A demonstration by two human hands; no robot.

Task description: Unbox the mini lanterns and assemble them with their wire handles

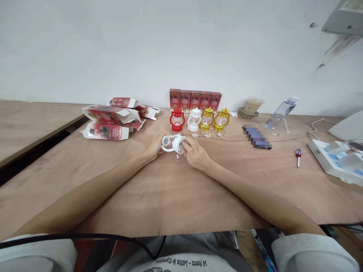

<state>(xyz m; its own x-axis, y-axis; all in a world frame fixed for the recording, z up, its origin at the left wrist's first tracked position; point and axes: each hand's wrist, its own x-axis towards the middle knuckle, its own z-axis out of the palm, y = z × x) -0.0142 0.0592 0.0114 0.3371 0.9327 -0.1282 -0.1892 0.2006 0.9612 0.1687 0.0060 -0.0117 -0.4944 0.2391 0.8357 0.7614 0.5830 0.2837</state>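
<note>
A small white toy lantern (170, 142) with a clear middle lies tipped sideways between my two hands, just above the table. My left hand (155, 146) grips its left end. At the base end, the fingers of my right hand (195, 152) are closed on the white rim. Whether they also pinch a small part there I cannot make out. Under the lantern lies a thin bent-wire piece (178, 160). Behind stand a red lantern (177, 121), another white lantern (194, 121) and two gold lanterns (207, 120), with small wire pieces (207, 135) in front of them.
Red printed boxes (190, 100) stand by the wall; opened boxes (107, 130) lie at left. To the right are a cup (253, 105), a tilted clear bottle (282, 112), a phone (257, 136), a screwdriver (298, 156) and a power strip (334, 160). A black cable (85, 237) crosses my lap.
</note>
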